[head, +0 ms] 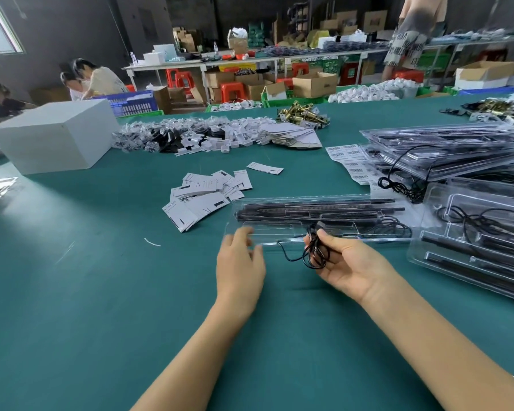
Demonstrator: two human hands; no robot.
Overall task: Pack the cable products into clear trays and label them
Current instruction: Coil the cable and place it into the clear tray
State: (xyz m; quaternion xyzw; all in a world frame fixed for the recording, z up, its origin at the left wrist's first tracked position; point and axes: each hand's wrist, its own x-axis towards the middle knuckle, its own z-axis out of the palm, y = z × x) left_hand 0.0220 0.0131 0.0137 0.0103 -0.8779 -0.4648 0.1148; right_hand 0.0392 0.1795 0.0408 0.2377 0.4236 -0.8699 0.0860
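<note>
A green table (72, 277) carries a white box (54, 134) far left and stacked clear trays (457, 143) at right. One clear tray (294, 203) of black rods lies in the middle, cards (202, 194) just left of it. Left hand (239, 268) rests relaxed at its near edge. Right hand (344, 262) grips a coiled black cable (313, 250) above that edge.

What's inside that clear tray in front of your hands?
The tray holds long black rods and, at its right end, looped cable. Glare hides finer detail. The right hand holds another coil.
</note>
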